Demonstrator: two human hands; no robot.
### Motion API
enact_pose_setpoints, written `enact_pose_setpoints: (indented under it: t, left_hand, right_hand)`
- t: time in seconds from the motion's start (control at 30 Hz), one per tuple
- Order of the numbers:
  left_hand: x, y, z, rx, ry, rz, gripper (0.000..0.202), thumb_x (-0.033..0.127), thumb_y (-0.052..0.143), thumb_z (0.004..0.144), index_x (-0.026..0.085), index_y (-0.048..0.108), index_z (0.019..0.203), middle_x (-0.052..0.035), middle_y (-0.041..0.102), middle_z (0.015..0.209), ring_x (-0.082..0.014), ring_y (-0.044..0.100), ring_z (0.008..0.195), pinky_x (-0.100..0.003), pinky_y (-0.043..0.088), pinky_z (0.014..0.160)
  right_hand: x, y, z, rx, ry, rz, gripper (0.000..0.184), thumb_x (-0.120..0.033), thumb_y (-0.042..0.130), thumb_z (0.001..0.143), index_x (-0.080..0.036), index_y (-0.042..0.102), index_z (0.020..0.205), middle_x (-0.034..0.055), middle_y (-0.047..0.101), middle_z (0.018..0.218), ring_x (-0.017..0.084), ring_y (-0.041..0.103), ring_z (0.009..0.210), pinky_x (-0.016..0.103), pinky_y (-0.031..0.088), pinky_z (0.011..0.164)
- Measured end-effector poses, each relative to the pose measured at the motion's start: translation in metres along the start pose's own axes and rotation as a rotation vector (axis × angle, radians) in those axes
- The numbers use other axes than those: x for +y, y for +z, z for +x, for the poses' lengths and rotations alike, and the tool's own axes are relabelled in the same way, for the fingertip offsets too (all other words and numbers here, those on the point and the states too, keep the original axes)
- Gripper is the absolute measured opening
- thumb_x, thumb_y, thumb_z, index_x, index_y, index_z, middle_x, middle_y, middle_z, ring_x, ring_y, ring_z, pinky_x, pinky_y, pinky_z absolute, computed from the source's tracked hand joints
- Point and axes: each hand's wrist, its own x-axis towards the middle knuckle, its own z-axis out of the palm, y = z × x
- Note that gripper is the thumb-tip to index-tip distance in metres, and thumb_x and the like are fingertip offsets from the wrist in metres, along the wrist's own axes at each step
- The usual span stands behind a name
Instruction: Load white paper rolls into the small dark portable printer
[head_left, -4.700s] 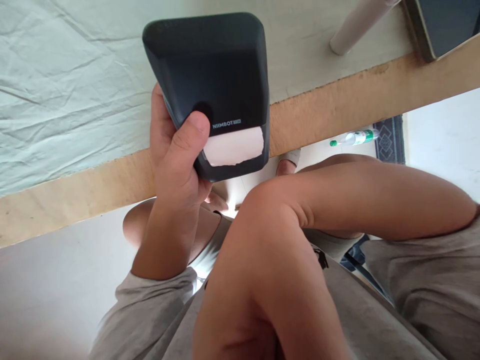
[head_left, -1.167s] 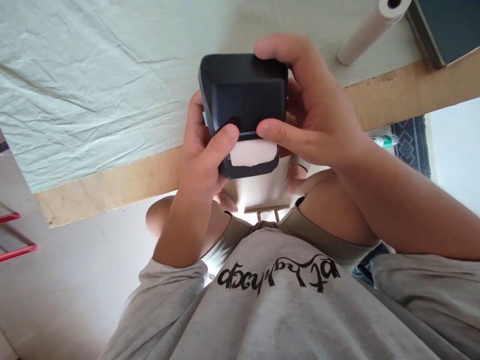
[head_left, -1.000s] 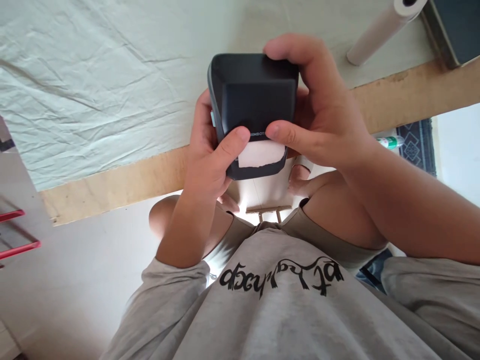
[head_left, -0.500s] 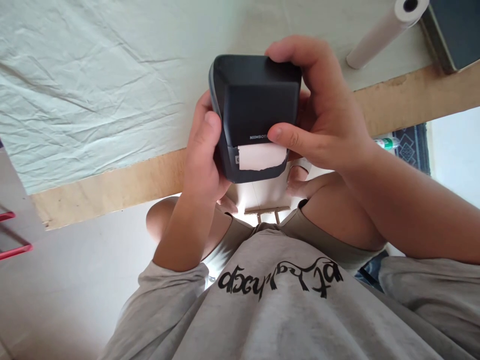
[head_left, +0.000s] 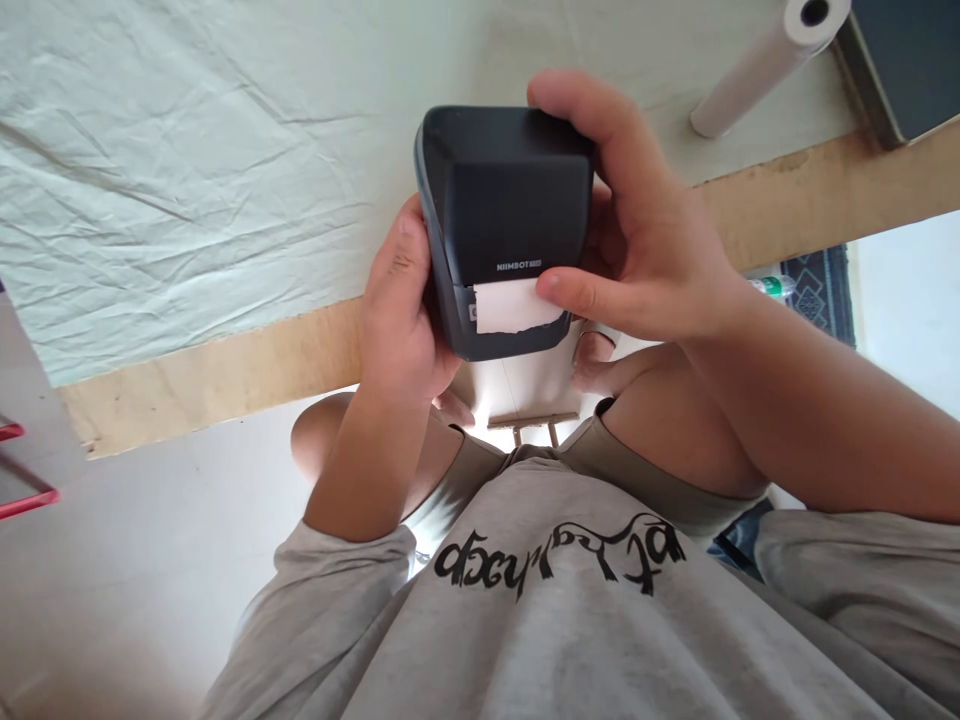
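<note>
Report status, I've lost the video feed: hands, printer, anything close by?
Left hand and right hand both grip black label printer. Torn paper strip at its slot. Paper roll lying on the table, apart.

The printer (head_left: 504, 225) hides most of the left hand's (head_left: 397, 310) fingers (only the thumb shows), and the top edge crops the paper roll (head_left: 761, 65)

You hold the dark printer (head_left: 510, 200) above the worktop (head_left: 225, 360) edge, your left hand (head_left: 397, 310) wrapped round its left side, your right hand (head_left: 645, 240) round its right with the thumb beside the white paper strip (head_left: 514, 307), a paper roll (head_left: 757, 65) lying well apart.
</note>
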Motion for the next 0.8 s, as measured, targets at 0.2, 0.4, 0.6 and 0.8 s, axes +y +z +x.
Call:
enact_pose_setpoints:
  t: [0.2, 0.4, 0.6, 0.8]
  left_hand:
    - [-0.004, -0.008, 0.001, 0.021, 0.001, -0.028, 0.029, 0.052, 0.055, 0.093, 0.026, 0.065, 0.087, -0.0003, 0.070, 0.090, -0.0248, 0.057, 0.121, -0.038, 0.052, 0.100]
    - [0.000, -0.004, 0.005, -0.077, -0.034, -0.071, 0.029, 0.052, 0.054, 0.092, 0.027, 0.068, 0.097, 0.0000, 0.071, 0.097, -0.0276, 0.056, 0.122, -0.044, 0.050, 0.104]
    - [-0.001, 0.005, 0.004, -0.153, 0.007, -0.172, 0.032, 0.051, 0.055, 0.092, 0.026, 0.066, 0.108, -0.0008, 0.071, 0.105, -0.0253, 0.056, 0.126, -0.042, 0.051, 0.104]
    - [0.001, 0.007, 0.000, -0.128, -0.004, -0.047, 0.037, 0.055, 0.062, 0.089, 0.028, 0.061, 0.114, -0.0005, 0.068, 0.113, -0.0241, 0.059, 0.123, -0.036, 0.050, 0.104]
  right_hand:
    - [-0.001, 0.001, 0.000, -0.018, 0.050, -0.024, 0.080, -0.042, 0.070, 0.075, -0.029, 0.035, 0.146, 0.0036, 0.048, 0.138, 0.015, 0.058, 0.101, 0.027, 0.054, 0.081]
    - [-0.006, -0.003, -0.002, 0.008, 0.047, -0.051, 0.075, -0.038, 0.070, 0.080, -0.024, 0.038, 0.146, 0.0069, 0.049, 0.143, 0.015, 0.059, 0.107, 0.024, 0.057, 0.081]
    - [-0.023, -0.009, -0.005, 0.156, -0.043, -0.453, 0.068, -0.055, 0.066, 0.079, -0.019, 0.054, 0.137, 0.0113, 0.050, 0.134, 0.022, 0.053, 0.124, 0.029, 0.057, 0.085]
    - [-0.053, -0.009, -0.005, 0.386, 0.091, -0.576, 0.046, -0.055, 0.059, 0.086, -0.024, 0.068, 0.118, 0.0061, 0.055, 0.085, 0.023, 0.059, 0.096, 0.037, 0.053, 0.088]
